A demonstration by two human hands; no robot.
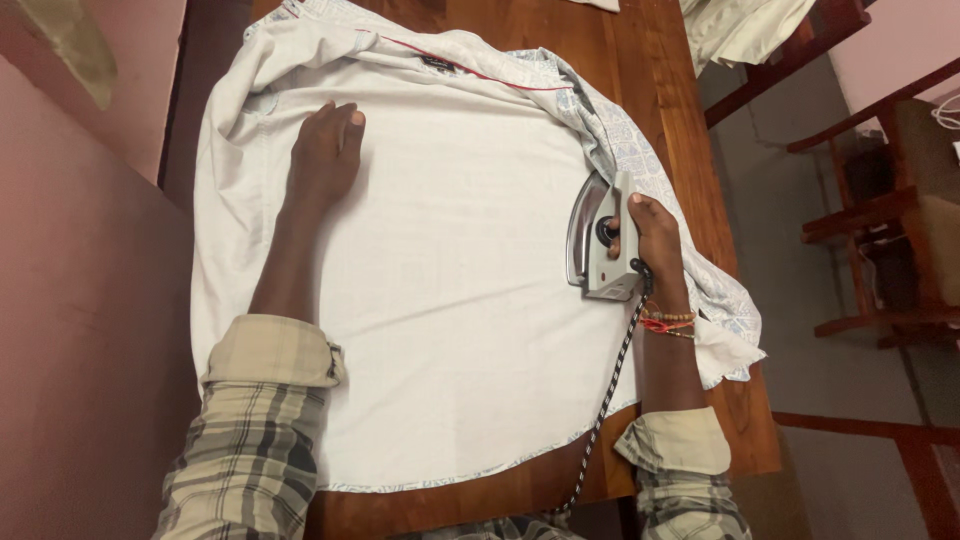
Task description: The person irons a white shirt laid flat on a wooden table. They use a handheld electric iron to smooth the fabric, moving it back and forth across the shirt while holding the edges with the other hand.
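On the wooden table (690,130), a white shirt (460,290) is spread flat, inside face up, covering most of the top. Collar end is bunched at the far edge, with a thin red trim line along it; a patterned pale-blue side is folded over along the right edge and hangs past the table's right rim.

Left hand (325,155): palm down, flat on the shirt near the far left, fingers together and extended, holding nothing, just pressing the cloth. Sleeve is plaid, cuff rolled back.

Right hand (655,240): closed around the handle of the iron (597,240). The iron sits at the right side of the shirt, tipped up on its side so the shiny soleplate faces left, resting on the cloth just beside the folded patterned edge. Beaded bracelets (668,322) with a red thread sit on that wrist.

Cord (608,395): black-and-white braided, runs from the iron's near end across the shirt hem and off the table's near edge.

Right of the table: a wooden chair (880,210). More pale cloth (745,30) lies at the far right corner.
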